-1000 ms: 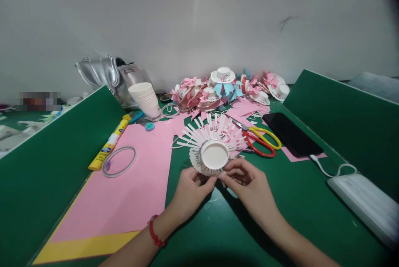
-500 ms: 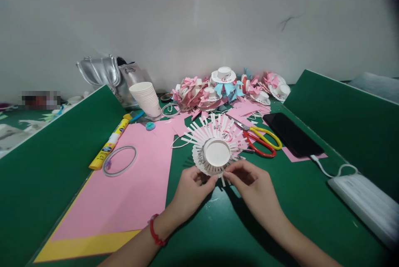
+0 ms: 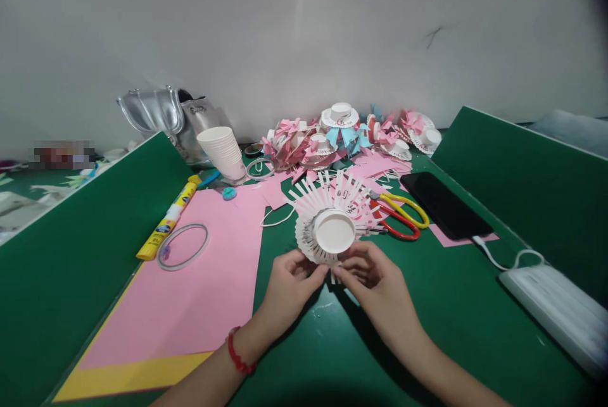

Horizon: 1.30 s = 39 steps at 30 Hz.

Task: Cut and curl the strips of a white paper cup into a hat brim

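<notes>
A white paper cup (image 3: 335, 232), its wall cut into strips that fan outward, is held above the green table with its round base facing me. Part of the strips at its left and lower side is folded into a scalloped rim. My left hand (image 3: 295, 280) pinches that rim from the lower left, thumb on top. At the bottom edge my right hand (image 3: 373, 277) has its thumb and fingers closed on the strips. The two thumbs nearly meet. Beyond the cup, loose straight strips spread over pink paper scraps. Fingertips behind the rim are hidden.
Red-and-yellow scissors (image 3: 403, 216) lie right of the cup, near a black phone (image 3: 446, 206) and a white mask (image 3: 555, 306). Pink sheets (image 3: 190, 312), a glue stick (image 3: 168, 220) and stacked paper cups (image 3: 222, 150) are left. Finished cup pieces (image 3: 339, 116) pile behind; green partitions (image 3: 527, 192) flank.
The cup has turned and tilted slightly, its base shifting a little right. My right thumb has moved left along the lower edge, closer to my left thumb.
</notes>
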Motion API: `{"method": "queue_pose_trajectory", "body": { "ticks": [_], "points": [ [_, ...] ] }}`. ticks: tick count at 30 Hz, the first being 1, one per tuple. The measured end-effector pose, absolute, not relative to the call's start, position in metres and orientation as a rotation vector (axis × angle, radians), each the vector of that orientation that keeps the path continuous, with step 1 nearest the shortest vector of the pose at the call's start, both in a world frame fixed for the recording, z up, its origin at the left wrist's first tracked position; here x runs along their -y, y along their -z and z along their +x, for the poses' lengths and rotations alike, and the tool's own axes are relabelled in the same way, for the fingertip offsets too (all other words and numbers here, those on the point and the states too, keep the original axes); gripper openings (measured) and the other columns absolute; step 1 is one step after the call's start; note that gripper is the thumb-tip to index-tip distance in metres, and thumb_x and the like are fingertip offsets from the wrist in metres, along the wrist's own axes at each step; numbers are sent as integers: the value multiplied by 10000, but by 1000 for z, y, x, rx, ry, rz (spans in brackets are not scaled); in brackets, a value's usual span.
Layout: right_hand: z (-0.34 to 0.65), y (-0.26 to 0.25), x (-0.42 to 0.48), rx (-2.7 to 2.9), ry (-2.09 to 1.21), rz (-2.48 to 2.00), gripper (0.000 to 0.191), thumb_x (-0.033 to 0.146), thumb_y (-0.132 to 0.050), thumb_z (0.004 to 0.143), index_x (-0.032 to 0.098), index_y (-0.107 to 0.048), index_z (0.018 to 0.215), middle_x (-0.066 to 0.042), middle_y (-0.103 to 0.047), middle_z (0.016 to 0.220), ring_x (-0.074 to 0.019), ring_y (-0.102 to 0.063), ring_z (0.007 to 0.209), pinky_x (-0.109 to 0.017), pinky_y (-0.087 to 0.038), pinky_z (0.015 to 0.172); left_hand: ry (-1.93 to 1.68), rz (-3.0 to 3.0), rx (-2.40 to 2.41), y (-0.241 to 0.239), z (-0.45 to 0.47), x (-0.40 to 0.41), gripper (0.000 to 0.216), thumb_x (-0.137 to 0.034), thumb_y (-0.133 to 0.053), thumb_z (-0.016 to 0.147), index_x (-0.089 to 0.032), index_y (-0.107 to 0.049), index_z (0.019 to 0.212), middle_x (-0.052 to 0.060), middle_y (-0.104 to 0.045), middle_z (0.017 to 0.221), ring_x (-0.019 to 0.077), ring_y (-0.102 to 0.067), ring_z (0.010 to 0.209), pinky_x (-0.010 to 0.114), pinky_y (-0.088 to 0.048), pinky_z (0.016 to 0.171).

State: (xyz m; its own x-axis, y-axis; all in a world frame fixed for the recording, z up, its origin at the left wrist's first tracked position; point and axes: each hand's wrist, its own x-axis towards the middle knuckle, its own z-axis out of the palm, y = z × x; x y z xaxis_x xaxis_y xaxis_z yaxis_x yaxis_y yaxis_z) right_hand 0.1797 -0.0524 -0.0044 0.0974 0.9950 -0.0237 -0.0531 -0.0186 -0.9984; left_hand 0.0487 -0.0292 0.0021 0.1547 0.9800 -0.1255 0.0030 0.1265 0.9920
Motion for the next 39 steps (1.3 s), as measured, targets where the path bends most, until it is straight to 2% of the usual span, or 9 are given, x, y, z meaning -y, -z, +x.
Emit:
{"method": "queue_pose_trajectory", "body": {
  "ticks": [4, 9, 15, 22, 27, 35, 39],
  "points": [
    [183, 3, 54, 1127, -1119, -1285, 143, 241, -618, 692, 193, -505, 765, 23, -599, 605, -127, -578, 572, -230, -460, 560, -1036, 1146, -1199, -1, 48, 28, 163, -189, -642, 601, -95, -641, 734, 61, -691, 729, 174, -619, 683, 255, -485, 650],
    [183, 1, 55, 1368, -955, -1301, 54, 198, -586, 714, 178, -572, 665, -15, -614, 670, -148, -572, 643, -252, -459, 604, -1074, 1061, -1201, -1, 48, 27, 175, -181, -659, 577, -103, -642, 734, 54, -684, 745, 164, -604, 699, 244, -467, 647],
    [178, 4, 56, 1412, -991, -1315, 61, 155, -552, 729, 180, -604, 709, -32, -653, 702, -166, -601, 662, -279, -486, 634, -1044, 990, -1064, 4, 47, 27, 89, -178, -663, 601, -114, -612, 638, -23, -577, 543, 74, -467, 490, 186, -394, 496],
    [178, 5, 56, 1459, -950, -1331, 81, 137, -549, 712, 184, -614, 699, -26, -671, 688, -165, -614, 645, -272, -490, 616, -1023, 1024, -1071, 6, 47, 27, 104, -176, -644, 594, -118, -561, 573, -12, -548, 530, 96, -471, 514, 208, -378, 502],
    [179, 5, 56, 1521, -912, -1317, 97, 125, -543, 715, 184, -613, 684, -19, -675, 682, -153, -611, 634, -257, -481, 612, -1013, 1060, -1110, 2, 48, 27, 170, -186, -643, 600, -125, -520, 499, -38, -503, 467, 77, -436, 474, 193, -344, 471],
    [180, 5, 56, 1570, -891, -1319, 113, 104, -522, 716, 189, -593, 692, -13, -669, 691, -146, -607, 631, -248, -482, 607, -1014, 1049, -1132, -1, 49, 28, 186, -207, -656, 598, -123, -532, 487, -40, -497, 453, 70, -422, 454, 186, -335, 447],
    [181, 9, 58, 1697, -730, -1304, 106, 94, -535, 719, 194, -568, 734, -2, -639, 708, -139, -586, 650, -235, -466, 610, -1025, 1044, -1164, -2, 51, 28, 183, -218, -656, 599, -124, -534, 500, -37, -497, 465, 74, -419, 455, 192, -336, 448]
  ]
}}
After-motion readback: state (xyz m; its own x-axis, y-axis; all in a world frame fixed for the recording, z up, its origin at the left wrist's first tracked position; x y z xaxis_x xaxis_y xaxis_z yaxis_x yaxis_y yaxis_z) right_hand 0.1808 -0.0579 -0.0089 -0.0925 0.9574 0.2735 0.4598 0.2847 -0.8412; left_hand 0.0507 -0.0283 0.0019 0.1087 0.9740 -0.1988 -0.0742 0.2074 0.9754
